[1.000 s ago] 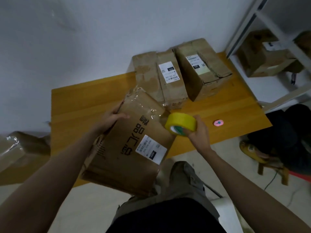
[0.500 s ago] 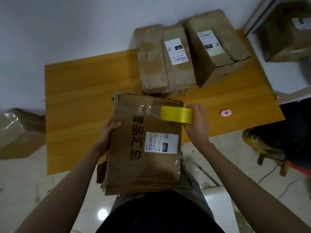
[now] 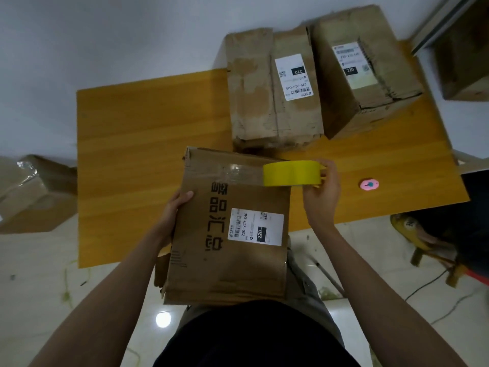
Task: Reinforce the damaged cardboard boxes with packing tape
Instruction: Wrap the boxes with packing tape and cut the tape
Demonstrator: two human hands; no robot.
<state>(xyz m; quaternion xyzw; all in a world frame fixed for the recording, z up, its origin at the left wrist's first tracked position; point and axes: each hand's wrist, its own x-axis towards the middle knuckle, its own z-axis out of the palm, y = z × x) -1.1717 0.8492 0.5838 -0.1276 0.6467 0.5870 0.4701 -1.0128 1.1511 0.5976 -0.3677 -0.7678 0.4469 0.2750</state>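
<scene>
Fingers (image 3: 326,165) of our right hand (image 3: 321,193) curl over the far side of the yellow tape roll (image 3: 292,172), thumb underneath, so we grip it on edge against the top right corner of the cardboard box (image 3: 230,229) in front of us. Our left hand (image 3: 176,207) clasps the box's left edge, thumb lying on the top face beside the printed black characters (the other fingers are hidden behind the side). This box lies tilted toward us, its far end over the wooden table (image 3: 148,133) and its near end at our lap, with a white shipping label (image 3: 256,230) on top and clear tape (image 3: 230,172) running across the far edge up to the roll. Behind it 2 more boxes (image 3: 275,88) stand side by side on the table, each labelled. To the right of the roll, a small pink object (image 3: 369,184) lies on the tabletop. Another box (image 3: 34,194) sits on the floor at left.
</scene>
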